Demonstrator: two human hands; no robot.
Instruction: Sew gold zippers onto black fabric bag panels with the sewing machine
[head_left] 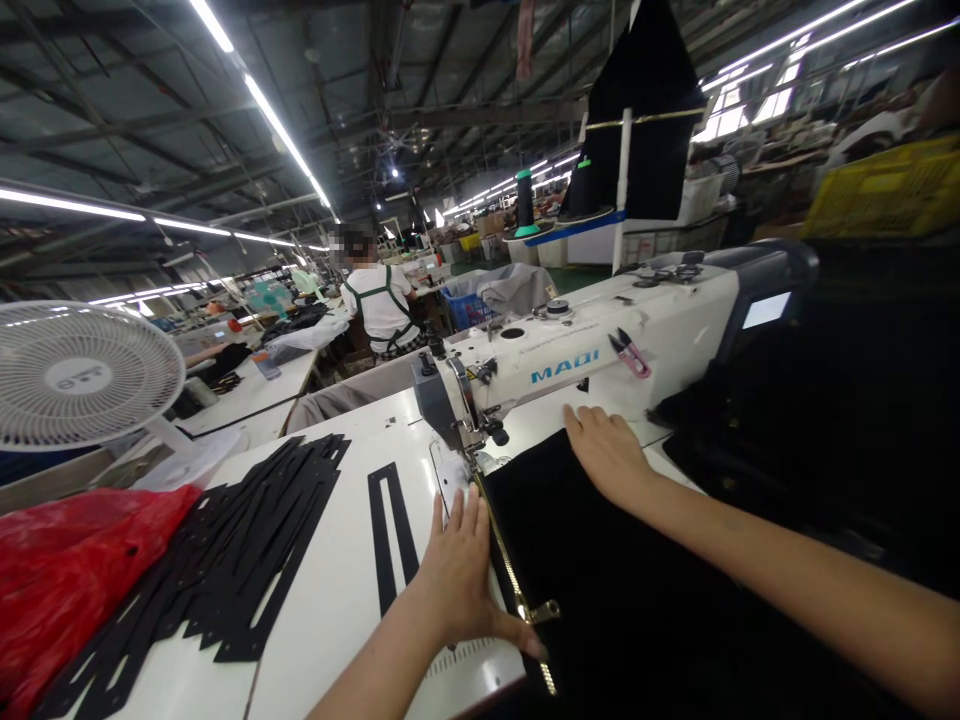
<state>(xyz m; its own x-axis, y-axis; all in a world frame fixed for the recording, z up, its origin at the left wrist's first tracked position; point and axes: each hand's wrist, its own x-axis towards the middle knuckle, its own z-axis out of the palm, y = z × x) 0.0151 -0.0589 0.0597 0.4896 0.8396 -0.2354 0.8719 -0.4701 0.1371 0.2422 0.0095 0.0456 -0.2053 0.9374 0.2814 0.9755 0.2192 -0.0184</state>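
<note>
Black fabric (585,560) lies under the needle area of a white sewing machine (570,350), with a gold zipper (510,570) along its left edge. My left hand (465,570) rests beside the zipper, fingers spread near the presser foot, its thumb touching the zipper close to the gold pull. On the fabric's far edge, right of the needle, my right hand (609,455) lies flat with its fingers extended. A black slotted strip (386,530) is on the table left of my left hand.
A pile of black slotted pieces (240,540) lies at the left, beside a red plastic bag (82,570) and a white fan (90,375). Pink-handled snips (634,358) are on the machine arm. A person (381,305) sits beyond the table.
</note>
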